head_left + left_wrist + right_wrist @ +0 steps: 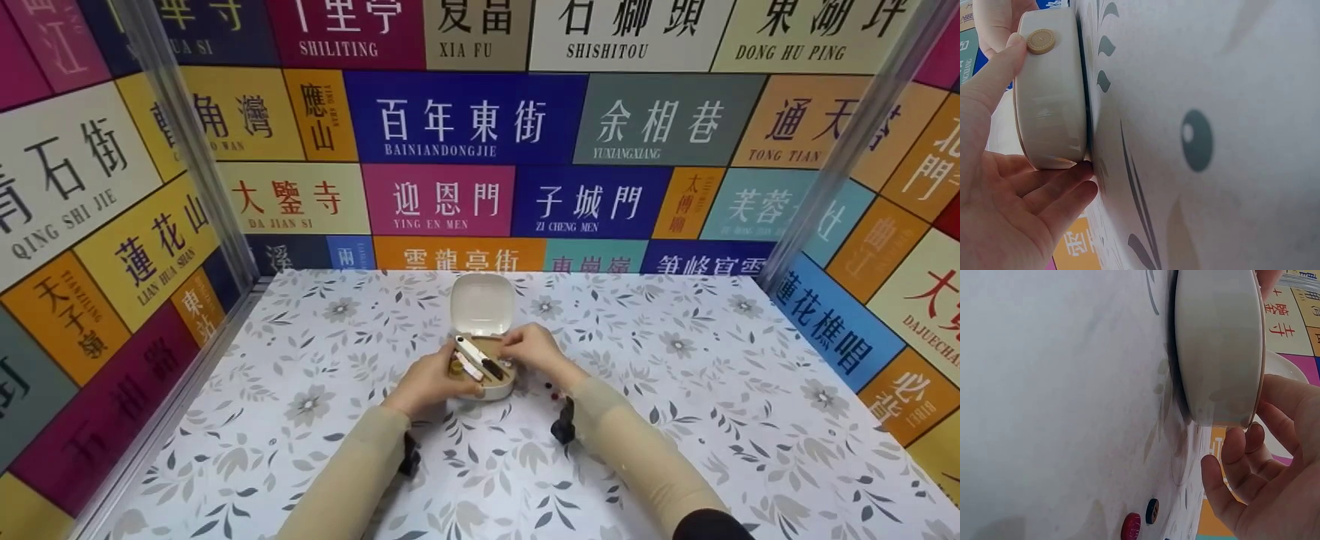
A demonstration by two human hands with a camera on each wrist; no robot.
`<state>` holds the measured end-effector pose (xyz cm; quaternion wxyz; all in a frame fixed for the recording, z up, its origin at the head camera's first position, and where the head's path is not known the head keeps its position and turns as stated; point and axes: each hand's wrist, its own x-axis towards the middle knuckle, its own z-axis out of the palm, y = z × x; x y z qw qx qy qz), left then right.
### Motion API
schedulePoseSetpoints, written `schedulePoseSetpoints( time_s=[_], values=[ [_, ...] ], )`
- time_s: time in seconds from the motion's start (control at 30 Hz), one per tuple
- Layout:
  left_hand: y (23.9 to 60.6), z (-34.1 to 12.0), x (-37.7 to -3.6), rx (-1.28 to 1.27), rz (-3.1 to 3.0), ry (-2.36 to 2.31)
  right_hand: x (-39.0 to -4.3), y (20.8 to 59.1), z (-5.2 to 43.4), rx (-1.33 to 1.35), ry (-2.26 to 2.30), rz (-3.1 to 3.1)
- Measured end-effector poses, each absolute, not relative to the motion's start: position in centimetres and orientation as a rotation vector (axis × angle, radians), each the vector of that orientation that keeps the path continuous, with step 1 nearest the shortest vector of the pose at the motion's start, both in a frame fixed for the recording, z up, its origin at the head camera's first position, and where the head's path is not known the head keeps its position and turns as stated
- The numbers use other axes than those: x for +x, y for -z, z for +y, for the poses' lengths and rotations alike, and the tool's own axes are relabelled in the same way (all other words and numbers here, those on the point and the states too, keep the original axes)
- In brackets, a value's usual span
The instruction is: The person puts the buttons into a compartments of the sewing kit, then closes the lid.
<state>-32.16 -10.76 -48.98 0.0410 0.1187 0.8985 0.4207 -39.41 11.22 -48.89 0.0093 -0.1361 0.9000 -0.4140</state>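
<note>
**Both hands at the open case**

Nearest us, two sleeved forearms run up over the floral table (675, 360); between them, just short of the case, a few small dark and red buttons (553, 391) lie loose on the cloth; then the case (486, 379) itself, cream, rounded, sitting flat on the table, lid (481, 304) swung up on its far side.

The left hand (429, 382) cups the case's left wall, thumb along the side near a round tan button (1041, 41), fingers curled under the lower edge where it meets the table; the right hand (531, 346) is over the case's right rim, fingertips drawn together above the tray, but whether they pinch anything I cannot tell; inside lie slim tools (480, 358), one light, one dark-tipped.

The shell looks hard, glossy plastic, light, likely slippery; best steadied by its side walls, not the hinged lid.

Beyond the case, walls of bright sign panels (465, 120).
</note>
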Motion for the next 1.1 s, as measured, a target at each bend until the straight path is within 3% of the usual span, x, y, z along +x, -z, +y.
schedulePoseSetpoints(
  time_s=[1.1],
  values=[
    [48.9,-10.8,-32.1,0.338,2.752,-1.244,-38.6,48.4,20.4,-0.174,1.273,2.809]
  ],
)
